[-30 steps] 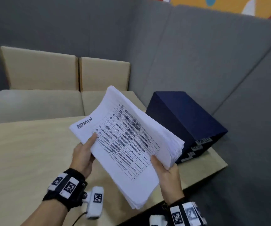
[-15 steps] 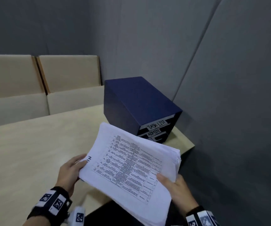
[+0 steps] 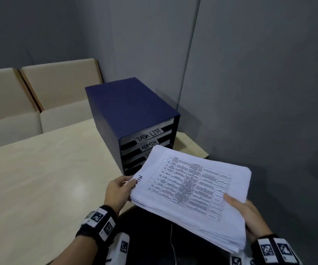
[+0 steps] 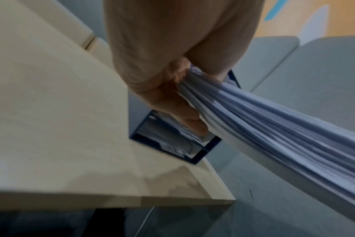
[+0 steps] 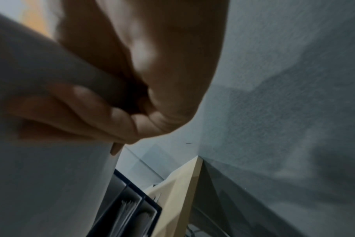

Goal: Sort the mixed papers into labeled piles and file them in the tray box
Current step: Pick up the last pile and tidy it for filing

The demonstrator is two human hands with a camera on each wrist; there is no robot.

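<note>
A thick stack of white printed papers (image 3: 190, 190), hand-marked ADMIN on its top sheet, hangs in the air past the table's right front corner. My left hand (image 3: 119, 190) grips its left edge, thumb on top; the same hand (image 4: 172, 89) shows the sheets (image 4: 274, 136) fanning out from it. My right hand (image 3: 244, 211) holds the near right edge, thumb on top and fingers (image 5: 87, 112) beneath. The dark blue tray box (image 3: 131, 115) stands just beyond the stack, its slots labelled TASK LIST and ADMIN; the stack's far corner covers the lower labels.
The box sits at the right end of a pale wooden table (image 3: 45, 178). Grey padded walls (image 3: 259, 92) close in behind and to the right. Beige bench cushions (image 3: 39, 96) run along the far side.
The view swung right and down onto the box's labelled front. The stack came down from a raised tilt to nearly flat, right in front of the slots. Both hands kept their hold.
</note>
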